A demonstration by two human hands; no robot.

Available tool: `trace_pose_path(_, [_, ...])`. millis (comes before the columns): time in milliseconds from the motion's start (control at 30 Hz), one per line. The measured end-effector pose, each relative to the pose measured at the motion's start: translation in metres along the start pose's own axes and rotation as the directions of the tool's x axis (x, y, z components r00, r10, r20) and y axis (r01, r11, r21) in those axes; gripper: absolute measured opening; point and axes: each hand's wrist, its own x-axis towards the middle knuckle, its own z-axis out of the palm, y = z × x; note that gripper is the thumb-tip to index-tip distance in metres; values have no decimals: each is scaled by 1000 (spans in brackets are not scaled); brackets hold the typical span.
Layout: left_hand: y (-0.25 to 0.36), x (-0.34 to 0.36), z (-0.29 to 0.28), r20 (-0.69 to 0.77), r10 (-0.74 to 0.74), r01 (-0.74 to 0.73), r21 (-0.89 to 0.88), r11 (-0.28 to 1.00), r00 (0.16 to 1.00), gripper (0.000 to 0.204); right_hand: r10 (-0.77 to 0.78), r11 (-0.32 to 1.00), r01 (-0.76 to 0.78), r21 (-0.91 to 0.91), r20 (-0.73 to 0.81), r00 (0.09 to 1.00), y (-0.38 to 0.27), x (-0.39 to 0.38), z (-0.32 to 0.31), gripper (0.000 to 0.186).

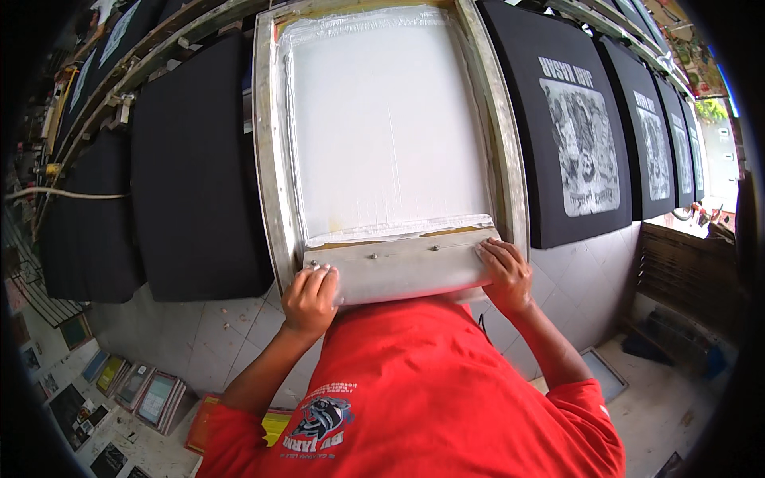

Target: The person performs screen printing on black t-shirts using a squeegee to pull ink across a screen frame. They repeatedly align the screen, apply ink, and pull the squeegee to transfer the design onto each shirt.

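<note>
Squeegee (pixel 406 271) lay crosswise at the screen frame's (pixel 267 159) near end, long axis left to right; my left hand (pixel 309 299) and right hand (pixel 504 275) clenched its ends.

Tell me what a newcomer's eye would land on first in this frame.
First, the big metal-framed printing screen at top centre, flooded with white ink. At its near edge both hands clamp a wide squeegee: left hand at its left end, right hand at its right. Next, the row of black shirts: a printed one to the right, a blank one to the left.
</note>
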Motion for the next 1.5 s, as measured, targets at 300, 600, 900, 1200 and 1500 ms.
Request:
trace_pose_path(300, [-83, 140, 38, -6, 59, -58, 64, 996, 998, 33, -121, 990, 112, 81, 118, 986, 92, 162, 30, 53])
trace_pose_path(600, [-174, 314, 69, 34, -34, 27, 195, 980, 999, 30, -165, 983, 168, -72, 37, 986, 176, 352, 64, 36])
trace_pose_path(900, [-150, 322, -27, 69, -44, 41, 46, 998, 997, 33, -76, 982, 104, -158, 174, 982, 115, 357, -39, 42])
trace_pose_path(1200, [6, 35, -71, 167, 6, 3, -55, 998, 986, 34, 26, 999, -29, 19, 152, 988, 0, 22, -64, 21])
trace_pose_path(1500, [21, -39, -24, 68, 34, -27, -93, 995, 997, 28, 19, 1000, -17, -19, 63, 998, -24, -42, -19, 26])
